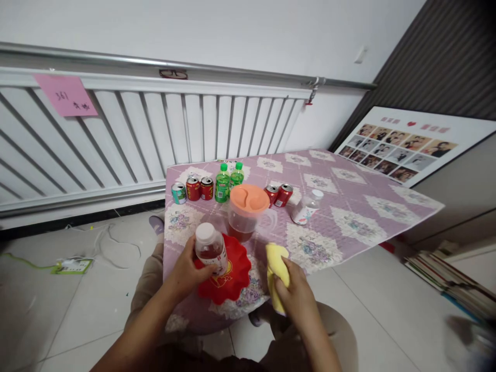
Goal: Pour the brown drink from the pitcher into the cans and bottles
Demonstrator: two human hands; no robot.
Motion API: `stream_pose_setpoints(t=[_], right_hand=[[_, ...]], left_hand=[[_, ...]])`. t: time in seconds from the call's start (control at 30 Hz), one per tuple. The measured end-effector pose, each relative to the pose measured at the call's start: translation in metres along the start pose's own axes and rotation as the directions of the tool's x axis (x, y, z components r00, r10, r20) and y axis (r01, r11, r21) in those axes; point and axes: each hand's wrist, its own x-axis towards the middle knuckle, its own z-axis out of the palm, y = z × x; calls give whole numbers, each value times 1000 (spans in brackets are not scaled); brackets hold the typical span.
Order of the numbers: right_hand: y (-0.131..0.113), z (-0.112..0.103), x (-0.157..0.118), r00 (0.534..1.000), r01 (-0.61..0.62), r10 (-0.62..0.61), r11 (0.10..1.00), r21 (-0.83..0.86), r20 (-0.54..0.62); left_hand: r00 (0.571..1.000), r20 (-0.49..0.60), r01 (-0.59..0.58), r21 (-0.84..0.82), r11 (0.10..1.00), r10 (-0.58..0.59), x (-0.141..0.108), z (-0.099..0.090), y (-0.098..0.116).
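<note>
My left hand (189,274) is wrapped round a clear bottle (211,250) with a white cap and dark reddish contents, held over a red scalloped tray (238,274). Whether the bottle touches the tray I cannot tell. In my right hand (298,289) is a folded yellow cloth (276,266), gripped at the table's front edge. Just behind the tray stands a clear plastic pitcher (242,222) with an orange lid and some brownish liquid low inside. Farther right, another white-capped bottle (307,207) stands on the tablecloth.
Several drink cans (194,189) line the back left, beside two green-capped bottles (222,183). Two red cans (284,195) stand right of the pitcher. A radiator (217,121) runs behind the table. At right a photo board (406,144) leans against the wall; a power strip (73,266) lies on the floor.
</note>
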Motion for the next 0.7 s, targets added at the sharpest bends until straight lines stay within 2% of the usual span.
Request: stream_pose_setpoints(t=[0.1,0.23,0.4,0.47,0.6,0.7], right_hand=[[5,15,-1,990,144,-142,972,-184,28],[4,26,-4,972,222,-179,910,-350,151],[-2,33,-2,992,119,-89,890,-441,89],[-2,39,1,993,88,-45,889,-450,105],[1,45,3,990,54,3,915,-399,141],[-1,40,3,996,44,-17,948,-317,89]], left_hand=[[999,23,-25,51,998,24,1,4,-8],[999,27,-39,131,991,36,3,8,-9],[1000,23,-18,169,985,15,4,12,-6],[1000,23,-9,164,986,5,3,14,-6],[1000,28,-16,174,985,11,3,18,-6],[1000,21,-18,197,980,14,2,20,-5]])
